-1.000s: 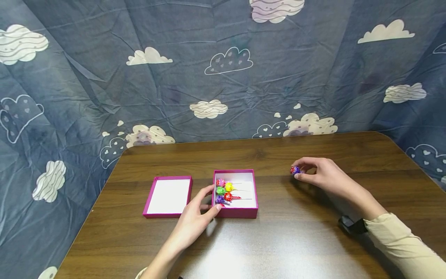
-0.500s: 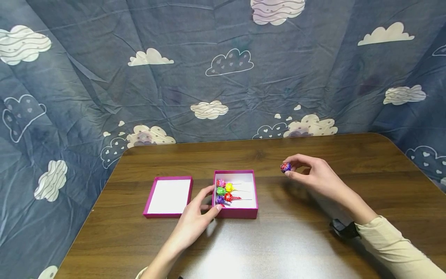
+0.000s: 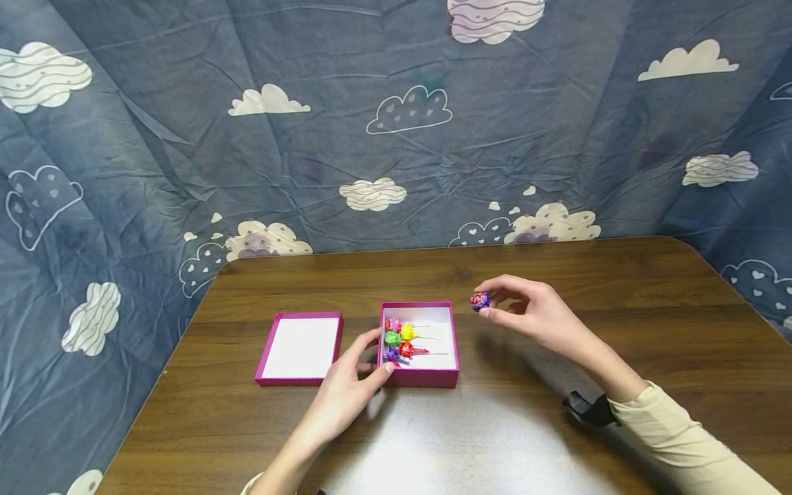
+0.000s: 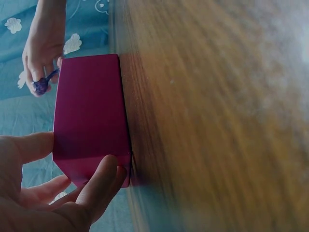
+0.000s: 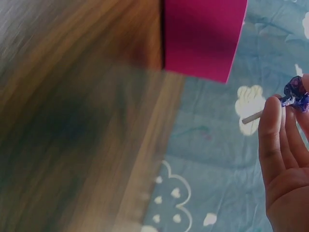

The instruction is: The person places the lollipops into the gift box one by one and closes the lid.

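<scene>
A magenta box (image 3: 427, 379) stands on the table, and coloured lollipops (image 3: 406, 333) lie inside it with their heads to the left. My left hand (image 3: 346, 392) grips the box by its left side; the left wrist view has the thumb on one face and fingers around the corner. Right of the box, my right hand (image 3: 538, 313) pinches a purple-and-red wrapped lollipop (image 3: 479, 300) above the table. Its white stick (image 5: 252, 118) sticks out past the thumb in the right wrist view. In the left wrist view that lollipop (image 4: 40, 87) shows beyond the box.
The box's lid (image 3: 297, 349), white inside with a magenta rim, lies left of the box, near my left hand. A brown wooden table (image 3: 495, 426) carries everything. Behind it hangs a blue cloth (image 3: 309, 55) with cloud prints.
My right hand has carried the lollipop leftward, closer to the box. The left hand, box and lid stay where they were.
</scene>
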